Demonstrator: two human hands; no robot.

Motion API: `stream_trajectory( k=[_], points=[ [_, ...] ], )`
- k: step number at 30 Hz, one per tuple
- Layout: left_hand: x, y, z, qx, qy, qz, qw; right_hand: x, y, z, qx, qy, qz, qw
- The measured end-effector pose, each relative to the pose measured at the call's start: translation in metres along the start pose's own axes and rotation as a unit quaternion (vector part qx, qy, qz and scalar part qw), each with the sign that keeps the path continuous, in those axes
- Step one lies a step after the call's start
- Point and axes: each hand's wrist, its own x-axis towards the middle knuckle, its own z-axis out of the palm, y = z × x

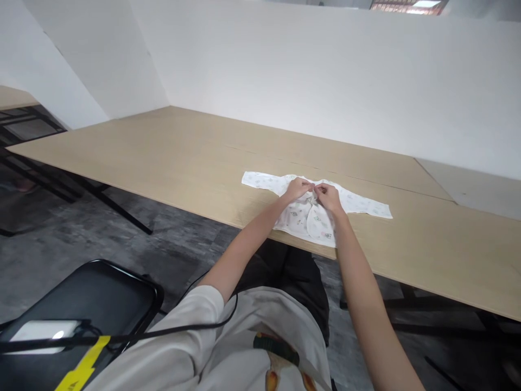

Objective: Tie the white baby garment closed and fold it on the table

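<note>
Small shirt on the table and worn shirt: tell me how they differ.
The small shirt lies spread on the table; the worn shirt is off it, rounded and creased. The small shirt has little scattered prints; the worn shirt bears a larger picture. The small shirt's sleeves are long; the worn shirt's visible sleeve is short. Both are whitish.

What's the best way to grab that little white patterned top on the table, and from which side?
I'd probably take the white top by both shoulders, one hand each, coming from above: it lies spread on the table, sleeves stretched to either side. The left hand and right hand are at its front's middle, so the outer shoulders look reachable.
</note>
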Motion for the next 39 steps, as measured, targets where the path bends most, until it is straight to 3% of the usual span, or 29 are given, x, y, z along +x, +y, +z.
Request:
stream_trajectory(
  k=[13, 24, 33, 39],
  points=[
    [-0.0022, 0.0027, 0.0019, 0.047, 0.000, 0.065, 0.997, 0.0001, -0.0017, 0.0043, -0.014, 0.043, 0.038, 0.998],
    [-0.0011, 0.0011, 0.0049, 0.068, 0.016, 0.065, 0.995, 0.0002, -0.0052, 0.0027, 0.115, 0.000, 0.161, 0.980],
    [0.0004, -0.0008, 0.0077, 0.121, 0.026, 0.039, 0.992, -0.0003, -0.0075, 0.0086, 0.083, 0.011, 0.157, 0.984],
    [-0.0002, -0.0047, 0.0070, 0.128, 0.017, 0.066, 0.989, 0.0000, -0.0048, 0.0089, 0.078, 0.029, 0.177, 0.981]
  ],
)
